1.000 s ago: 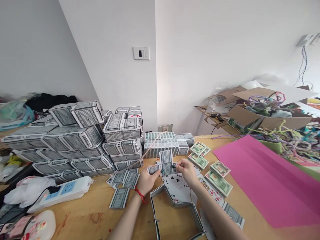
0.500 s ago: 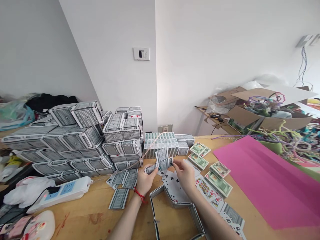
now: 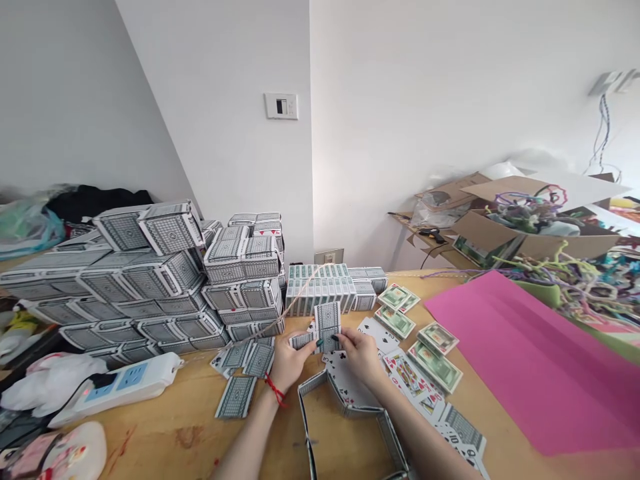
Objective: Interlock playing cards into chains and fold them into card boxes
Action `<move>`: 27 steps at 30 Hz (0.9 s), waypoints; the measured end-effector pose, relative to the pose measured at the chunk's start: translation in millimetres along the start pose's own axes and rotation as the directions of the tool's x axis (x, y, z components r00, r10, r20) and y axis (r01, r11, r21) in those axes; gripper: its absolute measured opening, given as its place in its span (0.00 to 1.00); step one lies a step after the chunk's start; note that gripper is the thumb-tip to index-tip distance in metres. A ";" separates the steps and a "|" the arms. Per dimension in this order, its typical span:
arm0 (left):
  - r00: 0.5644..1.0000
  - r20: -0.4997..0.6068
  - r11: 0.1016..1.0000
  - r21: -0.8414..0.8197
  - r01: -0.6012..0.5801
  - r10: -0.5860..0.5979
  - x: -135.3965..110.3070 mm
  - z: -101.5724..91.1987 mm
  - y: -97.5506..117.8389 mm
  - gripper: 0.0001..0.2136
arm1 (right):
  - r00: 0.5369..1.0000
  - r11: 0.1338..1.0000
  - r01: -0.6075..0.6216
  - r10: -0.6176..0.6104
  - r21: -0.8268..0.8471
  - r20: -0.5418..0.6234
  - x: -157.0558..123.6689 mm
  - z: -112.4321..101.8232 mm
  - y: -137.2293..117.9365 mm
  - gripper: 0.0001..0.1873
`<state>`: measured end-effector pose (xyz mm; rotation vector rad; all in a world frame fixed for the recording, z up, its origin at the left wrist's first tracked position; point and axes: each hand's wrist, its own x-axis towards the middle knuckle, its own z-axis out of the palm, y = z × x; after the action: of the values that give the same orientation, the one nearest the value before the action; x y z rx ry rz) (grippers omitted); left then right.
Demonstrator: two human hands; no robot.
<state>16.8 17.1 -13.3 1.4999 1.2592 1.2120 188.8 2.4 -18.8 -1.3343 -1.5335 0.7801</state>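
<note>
Both hands hold patterned playing cards (image 3: 327,325) upright above the table, their grey backs toward me. My left hand (image 3: 291,357), with a red cord at the wrist, pinches the cards' left side, where one part sticks out sideways. My right hand (image 3: 361,353) grips the lower right edge with thumb and fingers. Below them lies a frame of joined cards (image 3: 306,427), with a flat piece showing club faces (image 3: 345,377) at its far side. Loose face-down cards (image 3: 237,397) lie left of my left wrist; face-up cards (image 3: 413,373) spread under my right forearm.
Blocks built from cards (image 3: 160,273) are stacked at the left and back. A row of card packs (image 3: 320,283) stands behind my hands. Green card boxes (image 3: 435,367) and a pink sheet (image 3: 530,367) lie at right. A power strip (image 3: 123,387) sits at left.
My right hand has closed in on the cards' lower right edge. The part that stuck out at the right now lies flat or out of sight, and the cards stand straighter.
</note>
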 end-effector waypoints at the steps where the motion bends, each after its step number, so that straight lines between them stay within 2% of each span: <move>1: 1.000 0.011 1.000 -0.019 0.010 -0.009 0.6 -0.2 -0.3 0.07 | 1.000 0.999 -0.014 0.014 0.031 0.014 0.5 0.1 1.8 0.16; 5: 0.998 0.046 0.996 -0.074 0.045 -0.042 2.5 -0.3 -2.8 0.08 | 0.993 0.969 -0.100 0.082 0.227 0.086 2.4 0.8 6.8 0.17; 9: 0.993 0.100 0.987 -0.142 0.074 -0.060 2.9 0.1 -3.7 0.10 | 0.985 0.926 -0.158 0.122 0.343 0.125 3.5 1.6 5.6 0.18; 12: 0.993 0.103 0.976 -0.199 0.084 -0.065 3.8 0.5 -1.8 0.12 | 0.979 0.894 -0.181 0.126 0.410 0.158 3.1 2.8 -0.5 0.20; 17: 0.994 0.092 0.965 -0.247 0.085 -0.064 4.8 0.4 4.9 0.15 | 0.945 0.832 -0.238 0.081 0.500 0.316 3.1 -1.0 -11.0 0.21; 20: 0.992 0.124 0.955 -0.289 0.067 -0.032 4.7 -1.2 8.4 0.18 | 0.950 0.798 -0.241 0.078 0.553 0.301 4.4 -6.8 -11.3 0.23; 22: 0.978 0.200 0.949 -0.295 0.109 -0.050 4.8 -2.7 8.7 0.17 | 0.956 0.769 -0.250 0.101 0.589 0.275 5.2 -10.6 -9.7 0.24; 24: 0.953 0.277 0.930 -0.301 0.211 -0.126 5.4 -4.2 7.0 0.17 | 0.952 0.743 -0.279 0.131 0.609 0.277 5.8 -13.6 -8.0 0.20; 27: 0.943 0.252 0.862 -0.403 0.308 -0.219 6.3 -6.2 3.4 0.19 | 0.942 0.722 -0.322 0.182 0.612 0.280 6.1 -15.6 -7.3 0.15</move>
<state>11.6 22.7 -7.7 1.0467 0.9418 1.0455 200.5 5.1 -5.1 -0.9470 -1.0548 1.5104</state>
